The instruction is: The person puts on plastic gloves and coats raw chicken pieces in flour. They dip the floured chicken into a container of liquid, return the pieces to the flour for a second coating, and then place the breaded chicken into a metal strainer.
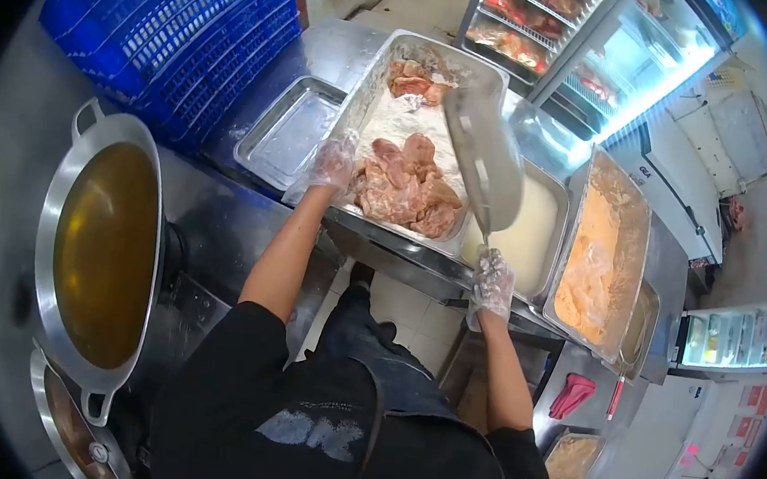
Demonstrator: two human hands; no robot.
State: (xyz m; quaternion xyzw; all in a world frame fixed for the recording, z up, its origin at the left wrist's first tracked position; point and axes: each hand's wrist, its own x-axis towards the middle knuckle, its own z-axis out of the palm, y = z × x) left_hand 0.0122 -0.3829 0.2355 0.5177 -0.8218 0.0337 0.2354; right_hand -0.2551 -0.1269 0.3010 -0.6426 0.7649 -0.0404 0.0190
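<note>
My right hand [493, 284], in a clear plastic glove, is closed round the handle of a metal strainer [484, 157]. The strainer is blurred and tilted over the right side of a deep metal tray [399, 47]. Inside that tray lie white flour [411, 120] and raw meat pieces [410, 188], with more meat at the far end. My left hand [333, 162], also gloved and dusted with flour, is at the tray's left edge beside the near meat; its fingers are partly hidden. A pan of pale liquid [528, 228] sits just right of the tray.
A large pan of oil [103, 253] stands at the left, with blue crates [183, 35] behind it. An empty shallow tray [293, 129] lies left of the flour. To the right are a tray of orange coating [593, 265] and a pink cloth [573, 395]. Display fridges [586, 66] stand behind.
</note>
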